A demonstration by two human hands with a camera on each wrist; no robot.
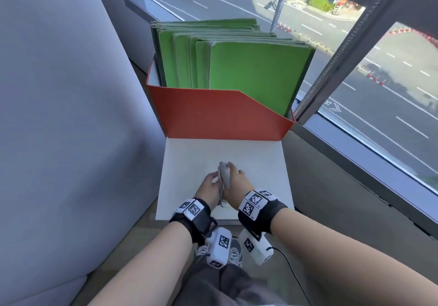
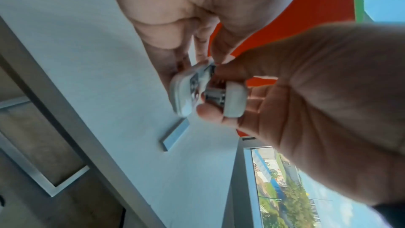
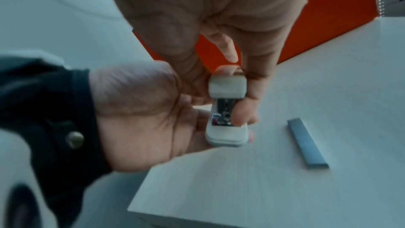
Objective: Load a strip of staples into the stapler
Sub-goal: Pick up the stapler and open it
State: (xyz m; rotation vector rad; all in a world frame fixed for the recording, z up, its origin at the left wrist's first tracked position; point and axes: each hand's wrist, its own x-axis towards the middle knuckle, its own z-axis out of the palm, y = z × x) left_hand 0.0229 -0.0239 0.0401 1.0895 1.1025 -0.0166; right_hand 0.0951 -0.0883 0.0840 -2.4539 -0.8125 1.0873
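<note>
I hold a small white stapler (image 1: 223, 175) over the white table (image 1: 260, 163), its cover swung away from its base. My left hand (image 1: 209, 186) grips the base (image 3: 228, 134) from the left. Fingers and thumb of my right hand (image 1: 235, 180) grip the cover (image 3: 228, 87). In the left wrist view the metal magazine (image 2: 215, 96) shows between the two halves. A grey strip of staples (image 3: 308, 143) lies flat on the table just beside the hands, untouched; in the head view my hands mostly hide it.
A red file box (image 1: 220, 113) of green folders (image 1: 248, 68) stands at the table's far edge. A grey wall (image 1: 59, 116) rises on the left and a window (image 1: 391, 92) on the right. My shoes and a black cable (image 1: 291, 270) lie below the near edge.
</note>
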